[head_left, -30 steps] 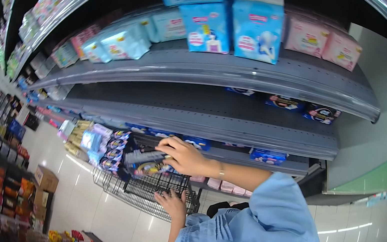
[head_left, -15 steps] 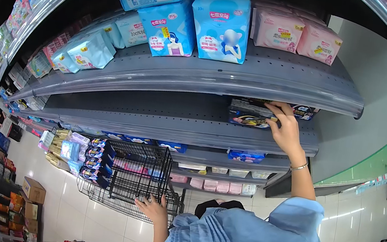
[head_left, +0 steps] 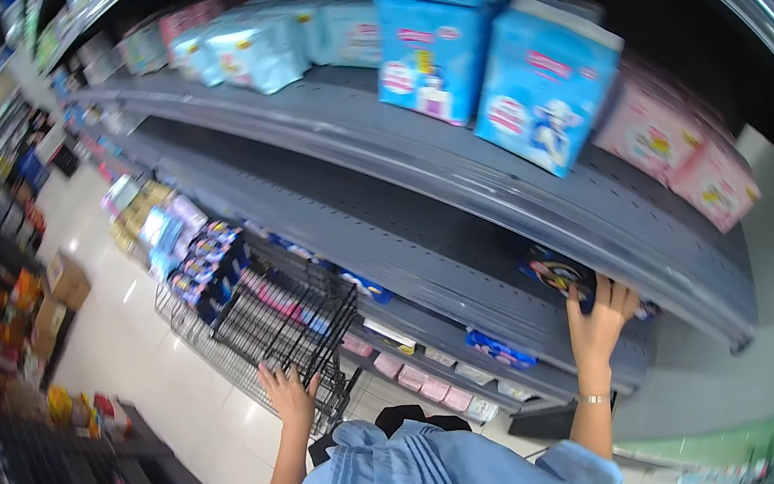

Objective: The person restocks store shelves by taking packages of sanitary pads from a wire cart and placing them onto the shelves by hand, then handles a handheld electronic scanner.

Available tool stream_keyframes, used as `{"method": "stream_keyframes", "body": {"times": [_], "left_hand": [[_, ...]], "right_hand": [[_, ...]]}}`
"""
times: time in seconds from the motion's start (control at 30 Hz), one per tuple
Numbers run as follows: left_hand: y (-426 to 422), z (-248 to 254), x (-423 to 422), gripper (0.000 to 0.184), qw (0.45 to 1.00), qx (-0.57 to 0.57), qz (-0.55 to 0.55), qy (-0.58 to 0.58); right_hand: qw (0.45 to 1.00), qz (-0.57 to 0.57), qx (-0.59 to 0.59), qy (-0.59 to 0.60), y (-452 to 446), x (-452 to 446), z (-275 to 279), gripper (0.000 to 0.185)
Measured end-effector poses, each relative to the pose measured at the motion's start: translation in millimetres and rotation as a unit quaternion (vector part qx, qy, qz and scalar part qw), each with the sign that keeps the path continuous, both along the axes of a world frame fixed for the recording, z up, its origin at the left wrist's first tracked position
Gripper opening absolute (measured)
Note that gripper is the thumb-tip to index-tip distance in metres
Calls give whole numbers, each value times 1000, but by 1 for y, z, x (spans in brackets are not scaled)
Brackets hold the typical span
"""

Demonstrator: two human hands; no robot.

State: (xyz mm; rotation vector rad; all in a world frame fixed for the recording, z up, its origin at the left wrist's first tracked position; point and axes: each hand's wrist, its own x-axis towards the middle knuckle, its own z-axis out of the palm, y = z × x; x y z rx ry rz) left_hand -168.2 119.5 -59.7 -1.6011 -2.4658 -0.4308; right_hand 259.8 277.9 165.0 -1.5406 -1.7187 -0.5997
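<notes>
My right hand reaches onto the middle shelf, fingers spread against the front of dark packages at its right end. My left hand lies with fingers apart at the near side of a black wire cart. Dark blue packs are stacked in the cart's far left part, beside light blue packs and beige packs. Part of the dark packages is hidden by my right hand and the shelf above.
The upper shelf holds blue packs and pink packs. Lower shelves carry a blue pack and pink packs. Cardboard boxes stand on the floor at the left. A grey panel borders the shelves at right.
My right hand went from above the cart to the middle shelf with a dark pack, then let it go there. The view has tilted. My left hand stays by the cart.
</notes>
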Motion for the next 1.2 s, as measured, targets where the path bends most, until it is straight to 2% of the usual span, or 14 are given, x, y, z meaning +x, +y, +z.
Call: {"method": "stream_keyframes", "body": {"times": [0.07, 0.13, 0.2, 0.27, 0.33, 0.43, 0.53, 0.6, 0.67, 0.73, 0.93, 1.2], "left_hand": [[-2, 0, 1, 56, 1000, 13, 7, 1], [-2, 3, 4, 56, 999, 37, 10, 7], [-1, 11, 10, 60, 999, 35, 33, -18], [0, 4, 11, 60, 991, 83, 46, -96], [0, 7, 15, 59, 987, 97, 60, -108], [2, 7, 18, 57, 982, 122, 71, -128], [3, 3, 21, 54, 976, 133, 87, -151], [3, 5, 21, 53, 970, 139, 93, -175], [4, 3, 20, 51, 966, 132, 97, -199], [4, 3, 18, 51, 965, 126, 94, -209], [5, -2, 14, 53, 965, 89, 104, -224], [5, -3, 14, 54, 961, 105, 102, -237]], "right_hand": [[996, 8, -23, -88, -3, -8, 3, 52], [990, -9, -73, -122, 3, -7, -4, 58], [986, -57, -81, -133, 22, 8, -25, 60], [987, -63, -81, -123, 34, 18, -36, 59], [991, -46, -33, -124, 35, 12, -31, 61], [996, -18, 3, -84, 19, -12, -13, 53], [976, 195, 75, -65, 1, -17, -16, 37], [926, 375, -4, -52, -7, -21, -28, 22], [894, 438, -47, -81, -9, -34, -31, 20], [890, 438, -82, -93, -7, -42, -30, 23], [922, 358, -89, -119, -4, -51, -37, 30], [923, 350, -98, -123, -5, -49, -40, 33]]}}
